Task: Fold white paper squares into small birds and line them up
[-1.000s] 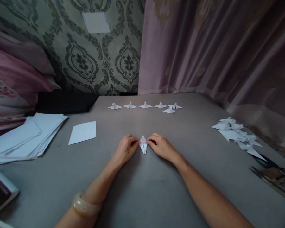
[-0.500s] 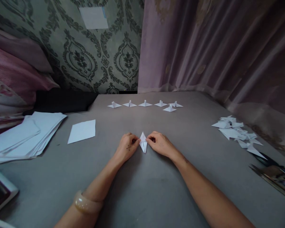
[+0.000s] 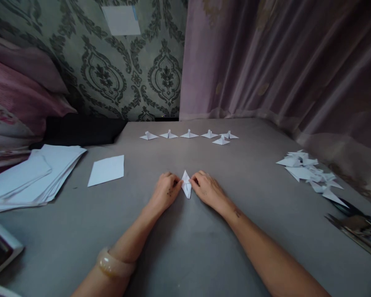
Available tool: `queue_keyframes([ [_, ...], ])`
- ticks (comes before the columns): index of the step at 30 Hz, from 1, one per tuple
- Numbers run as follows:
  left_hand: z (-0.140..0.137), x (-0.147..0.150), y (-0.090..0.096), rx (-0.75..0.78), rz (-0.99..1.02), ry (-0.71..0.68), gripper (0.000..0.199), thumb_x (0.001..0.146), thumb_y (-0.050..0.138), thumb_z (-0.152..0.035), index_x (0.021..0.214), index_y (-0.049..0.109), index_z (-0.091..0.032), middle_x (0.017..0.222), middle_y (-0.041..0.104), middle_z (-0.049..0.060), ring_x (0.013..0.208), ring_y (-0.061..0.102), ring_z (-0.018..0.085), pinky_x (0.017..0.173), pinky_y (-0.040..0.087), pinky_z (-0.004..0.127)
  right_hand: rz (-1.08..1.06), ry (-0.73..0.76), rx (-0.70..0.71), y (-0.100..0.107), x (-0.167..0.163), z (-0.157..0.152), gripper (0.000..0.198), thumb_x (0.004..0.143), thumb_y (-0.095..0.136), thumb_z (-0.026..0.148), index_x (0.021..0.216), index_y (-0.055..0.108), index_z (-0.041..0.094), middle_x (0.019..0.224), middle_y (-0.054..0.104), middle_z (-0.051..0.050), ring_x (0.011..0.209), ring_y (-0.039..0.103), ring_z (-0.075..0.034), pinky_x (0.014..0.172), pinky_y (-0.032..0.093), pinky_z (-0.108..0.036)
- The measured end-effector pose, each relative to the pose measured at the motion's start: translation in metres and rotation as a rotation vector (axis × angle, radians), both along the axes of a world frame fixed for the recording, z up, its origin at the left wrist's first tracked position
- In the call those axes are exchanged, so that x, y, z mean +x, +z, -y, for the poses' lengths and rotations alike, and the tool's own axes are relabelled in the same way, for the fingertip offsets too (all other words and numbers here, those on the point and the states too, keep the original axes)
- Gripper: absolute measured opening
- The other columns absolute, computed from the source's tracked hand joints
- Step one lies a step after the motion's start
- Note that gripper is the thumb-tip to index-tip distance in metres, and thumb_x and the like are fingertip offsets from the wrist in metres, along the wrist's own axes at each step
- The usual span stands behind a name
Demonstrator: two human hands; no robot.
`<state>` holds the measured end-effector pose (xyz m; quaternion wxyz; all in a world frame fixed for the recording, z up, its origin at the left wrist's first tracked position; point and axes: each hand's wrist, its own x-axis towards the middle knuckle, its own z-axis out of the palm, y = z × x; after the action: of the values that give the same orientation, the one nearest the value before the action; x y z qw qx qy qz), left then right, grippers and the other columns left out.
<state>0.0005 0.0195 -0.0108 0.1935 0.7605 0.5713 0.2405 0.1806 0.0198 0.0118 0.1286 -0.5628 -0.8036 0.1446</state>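
A small white folded paper (image 3: 186, 185), diamond-shaped with a slit down its lower half, sits between my two hands at the middle of the grey table (image 3: 204, 243). My left hand (image 3: 167, 189) pinches its left corner between thumb and fingers. At the opposite corner, my right hand (image 3: 206, 186) grips the paper the same way, fingers curled. Beyond the hands stands a row of white paper cranes (image 3: 189, 134), with one more crane (image 3: 221, 140) just in front of the row's right end.
Left of my hands lies a single paper sheet (image 3: 106, 170), with a stack of sheets (image 3: 58, 161) farther left. Several folded cranes are heaped (image 3: 309, 169) at the right, above some scissors-like tools (image 3: 355, 225). A dark box (image 3: 1, 247) stands at the lower left.
My right hand has turned slightly, its wrist rolling so more of the back shows. Both hands keep hold of the folded paper, which stays in nearly the same place.
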Motion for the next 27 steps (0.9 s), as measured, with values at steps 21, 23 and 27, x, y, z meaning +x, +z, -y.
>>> queue_keyframes([
  [21,0.019,0.002,0.015,0.134,-0.149,-0.211,0.028,0.092,0.037,-0.012,0.104,0.062,-0.018,0.101,0.062,0.008,0.092,0.052,0.020,0.082,0.044,0.032,-0.207,0.145,0.108,-0.006,0.003,0.009,0.020,0.093,0.044,0.014,0.101,0.062,0.020,0.099,0.060,-0.004,0.092,0.056,-0.015,0.081,0.043,-0.026],
  [23,0.026,0.006,0.021,0.133,-0.278,-0.247,0.030,0.091,0.039,-0.011,0.112,0.060,-0.018,0.104,0.061,0.009,0.094,0.052,0.022,0.083,0.045,0.033,-0.169,0.194,0.129,-0.004,0.003,0.015,0.027,0.094,0.042,0.012,0.106,0.063,0.023,0.101,0.060,-0.004,0.095,0.055,-0.015,0.082,0.042,-0.026],
  [27,0.037,0.019,0.030,0.042,-0.499,-0.222,0.029,0.089,0.042,-0.010,0.111,0.061,-0.011,0.101,0.061,0.013,0.094,0.053,0.027,0.078,0.049,0.038,0.014,0.214,0.189,0.003,0.001,0.028,0.029,0.094,0.041,0.013,0.113,0.061,0.024,0.101,0.060,-0.006,0.095,0.052,-0.019,0.081,0.042,-0.030],
])
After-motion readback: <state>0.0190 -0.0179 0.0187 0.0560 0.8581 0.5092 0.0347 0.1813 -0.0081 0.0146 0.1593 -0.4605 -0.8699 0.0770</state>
